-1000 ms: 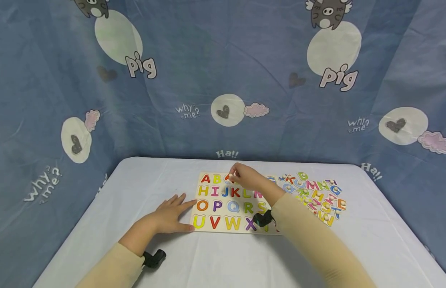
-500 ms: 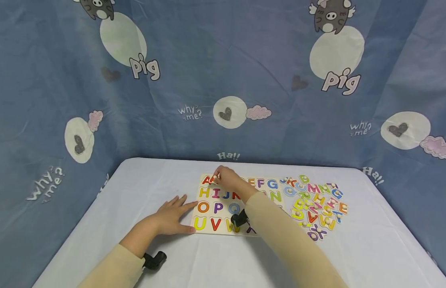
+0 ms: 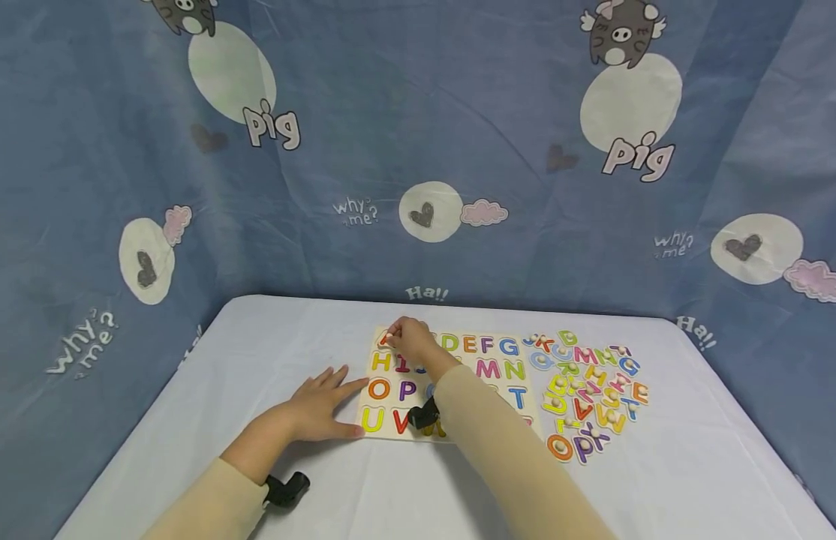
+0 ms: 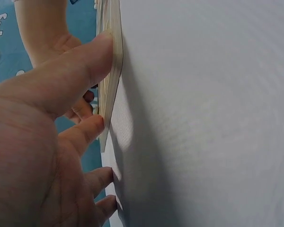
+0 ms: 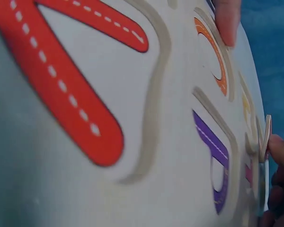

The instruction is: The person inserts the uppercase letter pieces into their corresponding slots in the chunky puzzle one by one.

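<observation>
Left hand [image 3: 318, 409], unclenched, braces board [image 3: 389, 405] at nine o'clock, against sliding, I'd say; right hand [image 3: 416, 342] pinches letter [image 5: 267, 136] at ten.

- Blue fabric backdrop [image 3: 350, 142], rear and both sides; printed pigs [image 3: 621, 36], grey hearts [image 3: 422, 215], pink clouds [image 3: 484, 212].
- White-covered worktop [image 3: 310, 330], far corners rounded.
- Light soft.

Cream board [image 3: 392, 405], red V [image 5: 64, 92] — white-dashed, pinched letter [image 3: 384, 340] apparently red, blue pig-print backdrop [image 3: 364, 150], white tablecloth [image 3: 371, 487]
</observation>
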The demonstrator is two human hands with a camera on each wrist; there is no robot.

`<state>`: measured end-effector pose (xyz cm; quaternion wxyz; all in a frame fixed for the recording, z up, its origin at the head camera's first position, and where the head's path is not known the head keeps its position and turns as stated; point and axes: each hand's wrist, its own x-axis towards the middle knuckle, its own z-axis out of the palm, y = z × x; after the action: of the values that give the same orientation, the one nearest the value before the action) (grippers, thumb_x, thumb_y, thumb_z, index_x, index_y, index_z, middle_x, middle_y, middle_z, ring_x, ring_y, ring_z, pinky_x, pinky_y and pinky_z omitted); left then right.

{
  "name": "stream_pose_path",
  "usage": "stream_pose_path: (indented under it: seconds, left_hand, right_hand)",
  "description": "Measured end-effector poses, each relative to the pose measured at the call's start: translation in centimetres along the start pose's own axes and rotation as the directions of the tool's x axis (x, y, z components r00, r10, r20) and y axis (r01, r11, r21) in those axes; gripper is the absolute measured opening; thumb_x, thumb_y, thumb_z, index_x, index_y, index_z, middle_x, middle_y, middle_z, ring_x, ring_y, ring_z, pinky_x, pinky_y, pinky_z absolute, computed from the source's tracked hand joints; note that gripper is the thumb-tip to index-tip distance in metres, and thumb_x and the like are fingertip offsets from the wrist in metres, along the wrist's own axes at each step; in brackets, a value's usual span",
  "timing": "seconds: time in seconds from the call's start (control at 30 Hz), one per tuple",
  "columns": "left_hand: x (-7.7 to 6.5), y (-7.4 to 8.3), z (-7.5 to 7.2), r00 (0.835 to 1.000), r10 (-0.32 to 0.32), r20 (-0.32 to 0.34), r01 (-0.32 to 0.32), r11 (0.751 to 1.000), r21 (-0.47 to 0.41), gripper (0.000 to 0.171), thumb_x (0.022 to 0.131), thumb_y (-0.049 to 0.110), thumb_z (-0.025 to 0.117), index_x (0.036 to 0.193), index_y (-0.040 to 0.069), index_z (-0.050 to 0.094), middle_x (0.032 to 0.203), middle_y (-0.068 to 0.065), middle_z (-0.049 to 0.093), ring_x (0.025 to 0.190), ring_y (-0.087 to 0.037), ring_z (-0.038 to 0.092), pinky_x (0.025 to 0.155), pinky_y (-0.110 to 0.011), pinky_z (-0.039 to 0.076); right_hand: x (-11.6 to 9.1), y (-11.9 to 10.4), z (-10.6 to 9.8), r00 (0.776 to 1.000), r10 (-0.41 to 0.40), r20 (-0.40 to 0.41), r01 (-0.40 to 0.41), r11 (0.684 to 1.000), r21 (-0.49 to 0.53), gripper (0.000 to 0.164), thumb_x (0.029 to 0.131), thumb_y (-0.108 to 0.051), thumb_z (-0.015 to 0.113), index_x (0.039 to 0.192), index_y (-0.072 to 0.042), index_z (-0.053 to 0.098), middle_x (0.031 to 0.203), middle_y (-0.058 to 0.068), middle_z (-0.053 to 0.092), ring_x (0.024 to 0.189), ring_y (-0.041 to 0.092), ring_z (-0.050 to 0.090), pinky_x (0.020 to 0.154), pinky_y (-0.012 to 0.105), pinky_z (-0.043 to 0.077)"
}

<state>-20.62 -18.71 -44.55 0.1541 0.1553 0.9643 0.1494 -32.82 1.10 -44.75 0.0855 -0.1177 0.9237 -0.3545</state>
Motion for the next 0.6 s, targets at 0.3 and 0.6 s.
stream_pose_path:
  seconds: [0.3,0.6]
  left_hand:
    - [-0.2,0.1,0.0,1.000,0.003,0.018,-0.003,1.000,-0.010,0.092,0.078,0.062,0.074,0.154,0.023,0.041,0.163,-0.022,0.022,0.149,-0.047,0.013,0.117,-0.066,0.013]
    - [-0.4,0.0,-0.3,1.000,0.015,0.009,-0.015,1.000,-0.010,0.089,0.081,0.059,0.073,0.155,0.022,0.040,0.163,-0.022,0.021,0.150,-0.046,0.013,0.118,-0.065,0.011]
  right_hand:
    - [0.0,0.3,0.9,0.998,0.030,-0.056,-0.025,0.995,0.092,0.010,0.097,-0.021,0.068,0.102,-0.013,0.066,0.089,0.001,0.063,0.074,0.016,0.058,0.065,0.028,0.049]
    - [0.8,0.2,1.3,0.993,0.055,-0.106,-0.049,0.997,0.058,0.009,0.094,-0.025,0.073,0.098,-0.018,0.070,0.085,-0.001,0.064,0.070,0.015,0.057,0.063,0.028,0.046]
